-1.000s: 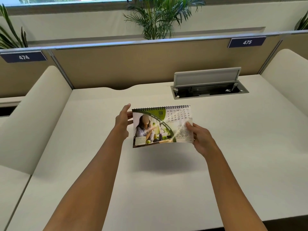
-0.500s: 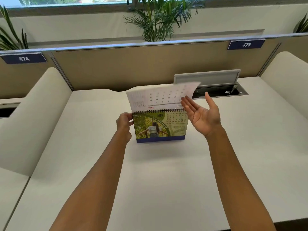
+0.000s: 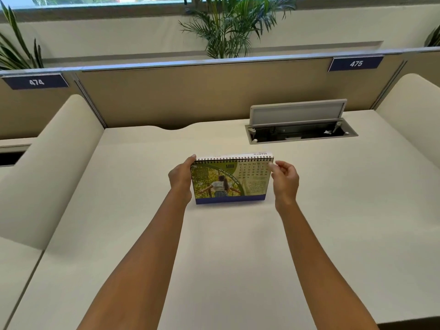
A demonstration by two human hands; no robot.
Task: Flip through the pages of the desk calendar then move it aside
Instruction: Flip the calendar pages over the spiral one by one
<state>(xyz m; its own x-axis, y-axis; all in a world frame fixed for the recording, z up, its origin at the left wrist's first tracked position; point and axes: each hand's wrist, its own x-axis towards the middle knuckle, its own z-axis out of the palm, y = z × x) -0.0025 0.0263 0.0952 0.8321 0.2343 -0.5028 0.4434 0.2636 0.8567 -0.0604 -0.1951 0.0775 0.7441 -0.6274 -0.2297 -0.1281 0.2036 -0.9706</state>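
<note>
The spiral-bound desk calendar [image 3: 229, 181] stands upright on the white desk [image 3: 214, 246], showing a green March page with a photo of a figure with arms spread and a blue base strip. My left hand [image 3: 181, 179] grips its left edge near the spiral binding. At the calendar's top right corner is my right hand [image 3: 284, 178], its fingertips pinched together next to the page edge; I cannot tell whether they touch it. The flipped pages lie over the back.
An open cable box with a raised grey lid [image 3: 298, 115] sits in the desk behind the calendar to the right. A tan partition [image 3: 202, 96] with labels 474 and 475 closes the back. Rounded white dividers [image 3: 47, 167] flank both sides.
The February page was lifted by my right hand, swung over the spiral and dropped behind. March now faces me. My right hand came back down to the top right corner.
</note>
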